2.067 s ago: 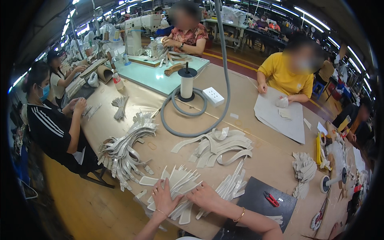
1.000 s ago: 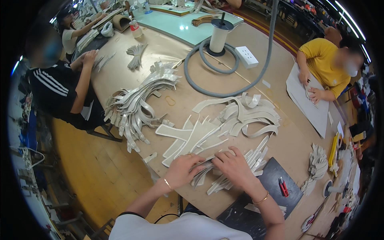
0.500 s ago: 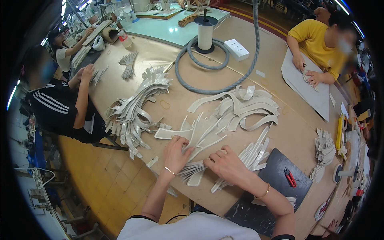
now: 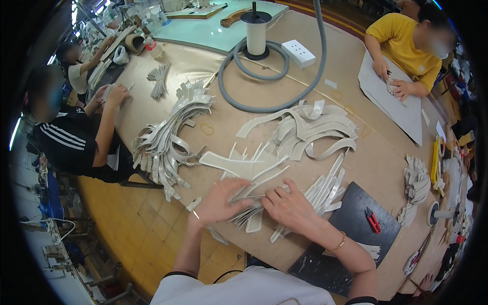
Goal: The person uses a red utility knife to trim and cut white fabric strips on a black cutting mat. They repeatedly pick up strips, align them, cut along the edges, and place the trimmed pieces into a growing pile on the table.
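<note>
My right hand [image 4: 290, 207] is closed, its fingertips curled over the upper end of a bundle of thin pale strips [image 4: 242, 217]. Across from it, my left hand [image 4: 219, 200] has its fingers stretched out and apart from the thumb, which lies against the bundle's top. A thin pale line runs between the two hands; I cannot make out what it is. Just beyond my fingers lie loose pale strips with white edging [image 4: 229, 163]. More narrow strips [image 4: 325, 192] are heaped by my right hand.
A dark cutting mat [image 4: 363, 216] with red-handled snips [image 4: 373, 221] lies at right. Stacks of curved strips [image 4: 175, 134] and wide bands [image 4: 317, 129] cover the middle. Beyond stand a thread spool [image 4: 256, 39], a grey hose [image 4: 254, 109] and a white socket box [image 4: 299, 54]. Co-workers sit around the table.
My left hand has shifted slightly left and its fingers have straightened away from the thumb. My right hand has curled closer over the bundle. The view has shifted a little.
</note>
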Motion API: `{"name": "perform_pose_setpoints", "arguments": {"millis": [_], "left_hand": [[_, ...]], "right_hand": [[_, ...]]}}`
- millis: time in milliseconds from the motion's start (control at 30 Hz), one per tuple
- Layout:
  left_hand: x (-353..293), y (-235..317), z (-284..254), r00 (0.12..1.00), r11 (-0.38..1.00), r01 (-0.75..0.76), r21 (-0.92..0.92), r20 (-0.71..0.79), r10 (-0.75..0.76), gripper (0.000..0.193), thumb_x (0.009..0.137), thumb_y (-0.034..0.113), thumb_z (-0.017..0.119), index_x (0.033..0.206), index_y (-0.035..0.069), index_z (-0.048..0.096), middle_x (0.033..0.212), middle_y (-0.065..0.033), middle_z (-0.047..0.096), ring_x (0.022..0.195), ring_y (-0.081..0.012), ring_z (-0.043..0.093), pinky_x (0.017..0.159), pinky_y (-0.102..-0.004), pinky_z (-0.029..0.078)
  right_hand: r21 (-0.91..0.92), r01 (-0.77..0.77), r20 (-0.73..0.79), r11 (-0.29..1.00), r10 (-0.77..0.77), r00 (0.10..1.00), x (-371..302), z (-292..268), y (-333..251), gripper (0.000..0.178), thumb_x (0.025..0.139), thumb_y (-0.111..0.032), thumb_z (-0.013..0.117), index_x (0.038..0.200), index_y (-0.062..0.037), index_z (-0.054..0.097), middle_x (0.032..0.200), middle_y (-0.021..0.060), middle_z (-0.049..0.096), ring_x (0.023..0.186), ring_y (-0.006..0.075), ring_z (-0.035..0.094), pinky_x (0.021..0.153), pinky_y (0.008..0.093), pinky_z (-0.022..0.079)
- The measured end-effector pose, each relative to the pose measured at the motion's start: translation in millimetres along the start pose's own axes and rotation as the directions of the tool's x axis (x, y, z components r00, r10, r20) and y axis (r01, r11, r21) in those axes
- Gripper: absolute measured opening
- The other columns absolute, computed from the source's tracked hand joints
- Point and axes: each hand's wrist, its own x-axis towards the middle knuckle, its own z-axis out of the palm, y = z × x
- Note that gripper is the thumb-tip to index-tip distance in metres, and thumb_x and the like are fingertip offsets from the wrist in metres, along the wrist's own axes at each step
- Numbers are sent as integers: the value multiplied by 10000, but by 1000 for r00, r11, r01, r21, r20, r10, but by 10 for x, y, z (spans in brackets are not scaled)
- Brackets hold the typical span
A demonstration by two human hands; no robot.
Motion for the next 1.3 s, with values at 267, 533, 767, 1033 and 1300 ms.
{"name": "perform_pose_setpoints", "arguments": {"millis": [267,533,767,1033,1300], "left_hand": [[286,-465,-184,966,832,258,491,-142,-216,320,846,235,720,1111,72,646,1074,-110,636,1037,-301,573,981,-437,350],[11,-112,-190,929,904,286,318,-324,-180,224,859,166,688,1064,78,664,908,-121,641,873,-333,604,846,-418,402],[49,70,-58,984,934,174,313,-102,-149,246,850,46,655,1095,39,676,953,-150,700,824,-351,645,753,-409,441],[-30,154,-229,933,951,283,-122,266,-243,226,889,111,636,1089,22,690,984,-140,710,839,-271,650,755,-355,511],[458,-1,-11,994,986,-102,130,-34,107,238,886,158,665,1077,18,681,942,-140,713,836,-285,672,751,-366,524]], "right_hand": [[73,96,-74,993,-90,993,-30,52,-110,267,859,-155,561,1116,-105,612,974,39,596,930,177,593,880,359,425],[109,71,-75,991,-63,995,50,101,-45,204,857,-130,562,1032,-61,639,995,65,603,887,187,602,828,337,434],[150,33,-71,988,-23,997,200,43,-53,191,837,-138,578,991,-60,660,1176,98,574,948,188,587,853,341,421],[73,54,-146,996,-43,988,332,164,-93,108,824,-134,584,896,-73,638,998,56,597,1005,200,545,964,429,373],[99,60,-129,993,-47,990,218,174,-47,112,838,-130,567,931,-83,606,950,48,601,1069,218,554,1023,444,368]]}}
